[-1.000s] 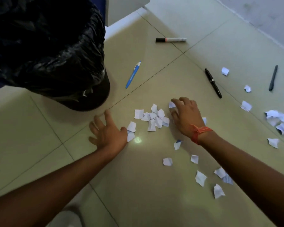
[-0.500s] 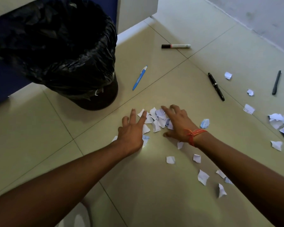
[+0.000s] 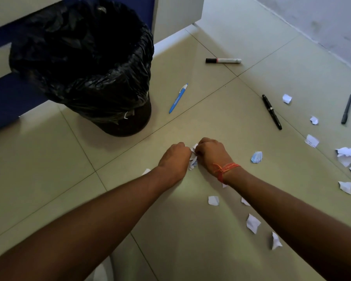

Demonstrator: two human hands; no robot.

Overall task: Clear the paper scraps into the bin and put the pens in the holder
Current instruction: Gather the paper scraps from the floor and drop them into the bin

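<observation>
Print on the blue pen (image 3: 178, 98) is too small to read.

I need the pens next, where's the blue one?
The blue pen lies on the floor just right of the bin, beyond both hands and left of the marker.

Scraps and pens, relative to bin (image 3: 93, 63)

Bunched white scraps (image 3: 193, 159) before it; blue pen (image 3: 178, 98) just right; marker (image 3: 223, 60), black pens (image 3: 272, 112) farther right.
</observation>
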